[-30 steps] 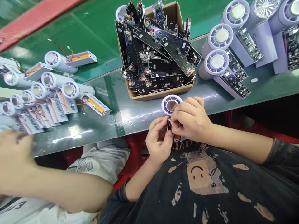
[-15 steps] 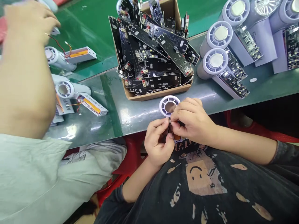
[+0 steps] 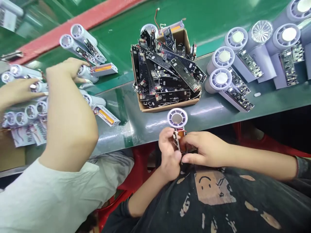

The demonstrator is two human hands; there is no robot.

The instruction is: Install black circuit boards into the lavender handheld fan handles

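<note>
At bench edge, left hand (image 3: 170, 155) and right hand (image 3: 206, 149) closed around small white fan (image 3: 177, 118), held just above bench front, round head pointing away from person, orange battery (image 3: 182, 144) between hands. Behind fan: cardboard box (image 3: 167, 106) of black circuit boards (image 3: 165, 74). Right: white fan tubes (image 3: 220, 58). Far left: co-worker's hand (image 3: 60, 72) touching another fan tube (image 3: 85, 73).
</note>
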